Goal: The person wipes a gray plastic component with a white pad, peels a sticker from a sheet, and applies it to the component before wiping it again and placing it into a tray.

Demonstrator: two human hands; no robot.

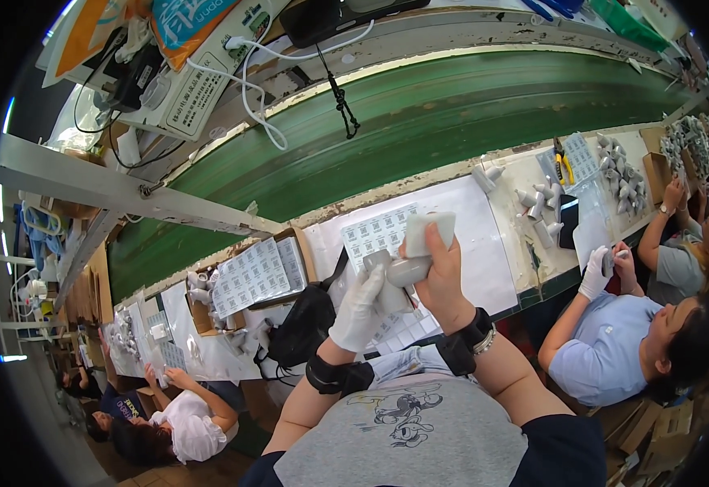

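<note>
In front of my chest, my left hand (357,312), in a white glove, is closed around a light grey plastic device (407,272) with a rounded barrel. My bare right hand (445,280) pinches a square white pad (418,237) under its thumb, just above the device. The right fingers and palm lie against the device's right end; whether they grip it too is hard to tell. Beneath both hands, a sheet of printed square labels (364,234) rests on white paper (484,252). The device's lower part is partly hidden by the glove.
Beyond the table runs a green conveyor belt (419,114). At left stands a cardboard box (304,252) topped with label sheets, beside a black bag (301,321). Rightward are several grey devices (620,174), yellow-handled pliers (564,162) and a black phone (568,219). Co-workers sit on both sides.
</note>
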